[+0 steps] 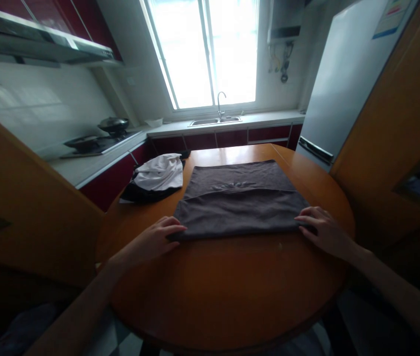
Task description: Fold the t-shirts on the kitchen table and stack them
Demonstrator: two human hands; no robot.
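A dark grey folded garment [239, 212] lies flat on the round wooden table [225, 277]. It has a small printed or stitched mark near its middle, and its lower part is folded up in a wide band. At the near left corner, my left hand [158, 236] has its thumb and fingers around the cloth's edge. My right hand [321, 230] grips the near right corner in the same way, thumb below and fingers on top. The cloth between both hands lies fairly smooth, with slight wrinkles.
A heap of white and black clothes [160, 173] sits at the table's far left edge. Beyond are a stove with a pan [84, 143] and a pot [113, 124], a counter with a sink [213, 121], and a fridge [343, 79] at right.
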